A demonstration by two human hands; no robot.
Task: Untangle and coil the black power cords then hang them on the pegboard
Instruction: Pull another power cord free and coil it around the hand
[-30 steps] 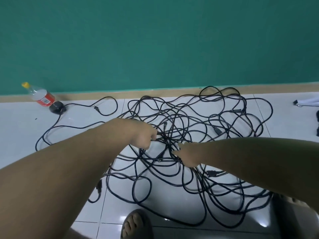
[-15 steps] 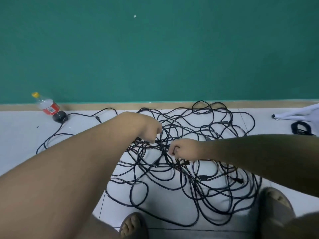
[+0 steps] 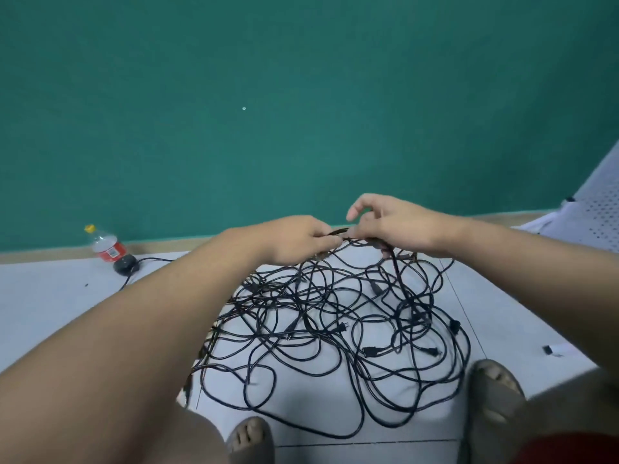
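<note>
A big tangle of black power cords lies on the white tiled floor, with several plugs showing among the loops. Both hands are lifted above its far side and meet on the same raised strands. My left hand pinches a cord between thumb and fingers. My right hand grips a cord and its plug end under the palm, with the index finger raised. Strands hang from both hands down into the pile. A white perforated pegboard shows at the right edge.
A plastic bottle with a red label and yellow cap lies by the green wall, next to a black adapter with its own cord. My two sandalled feet stand at the pile's near edge. A small black and white piece lies to the right.
Both hands rose from the pile and came together, lifting strands off the floor. The cords bunched into a tighter heap. The view tilted up, bringing the pegboard into sight at right.
</note>
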